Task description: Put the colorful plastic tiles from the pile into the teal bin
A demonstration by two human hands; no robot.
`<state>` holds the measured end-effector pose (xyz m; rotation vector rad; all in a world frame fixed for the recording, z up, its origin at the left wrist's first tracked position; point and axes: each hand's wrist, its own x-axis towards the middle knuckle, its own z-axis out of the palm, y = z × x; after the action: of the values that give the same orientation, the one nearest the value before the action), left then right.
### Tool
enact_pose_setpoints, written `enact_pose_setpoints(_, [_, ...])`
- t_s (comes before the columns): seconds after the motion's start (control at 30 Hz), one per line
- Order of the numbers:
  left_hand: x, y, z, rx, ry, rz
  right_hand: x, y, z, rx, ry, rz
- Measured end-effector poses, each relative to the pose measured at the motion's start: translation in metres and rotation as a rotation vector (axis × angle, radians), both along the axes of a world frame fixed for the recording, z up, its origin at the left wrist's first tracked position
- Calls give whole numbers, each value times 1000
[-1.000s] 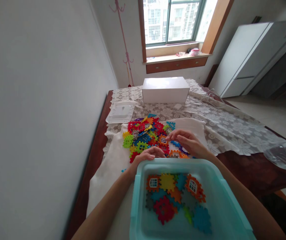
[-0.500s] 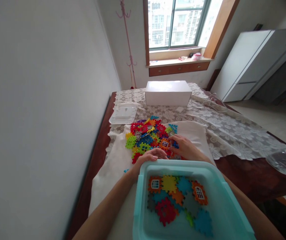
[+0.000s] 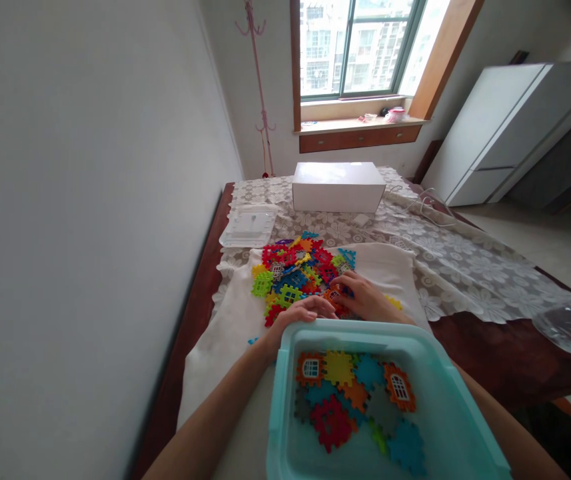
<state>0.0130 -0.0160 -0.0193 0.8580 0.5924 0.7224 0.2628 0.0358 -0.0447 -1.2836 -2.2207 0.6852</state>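
Note:
A turquoise plastic bin (image 3: 281, 400) stands closest to me, with several interlocking toy tiles lying on its floor, among them a red tile (image 3: 332, 423) and a yellow tile (image 3: 338, 368). Beyond its far rim lies a heap of colourful tiles (image 3: 292, 279) on a white cloth. My left hand (image 3: 308, 310) is just past the bin's far left corner, fingers stretched out at the near side of the heap; its fingertips are partly hidden. At the heap's right side, my right hand (image 3: 362, 295) has its fingers bent onto an orange window tile (image 3: 334, 295).
A white box (image 3: 338, 193) sits at the back of the lace-covered table, with a clear plastic lid (image 3: 249, 227) to its left. White wire hangers (image 3: 432, 207) lie at the right. A clear plastic container (image 3: 570, 327) is near the right edge. A wall (image 3: 90, 200) runs along the left.
My right hand has drawn slightly nearer to me, and the orange window tile has shifted with its fingers. A yellow tile now shows beside the right wrist. My left hand stays put.

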Motion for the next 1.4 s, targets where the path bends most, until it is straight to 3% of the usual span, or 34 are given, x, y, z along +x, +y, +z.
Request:
enact_pose_setpoints(0.23, [1, -2, 4, -5, 6, 12, 1, 0, 3, -6, 138, 8])
enact_pose_setpoints(0.37, [1, -3, 7, -11, 16, 14, 1, -1, 4, -105, 231, 2])
enact_pose_setpoints(0.53, [-1, -2, 3, -21, 28, -9, 4, -1, 15, -157, 490, -52])
enact_pose_setpoints(0.77, [0, -3, 5, -26, 30, -10, 11, -10, 25, -479, 958, 9])
enact_pose_setpoints(1.03, [3, -2, 3, 25, -3, -17, 11, -25, 54, -757, 605, 389])
enact_pose_setpoints(1.4, [5, -2, 2, -10, -16, -25, 23, -20, 38, -700, 625, 335])
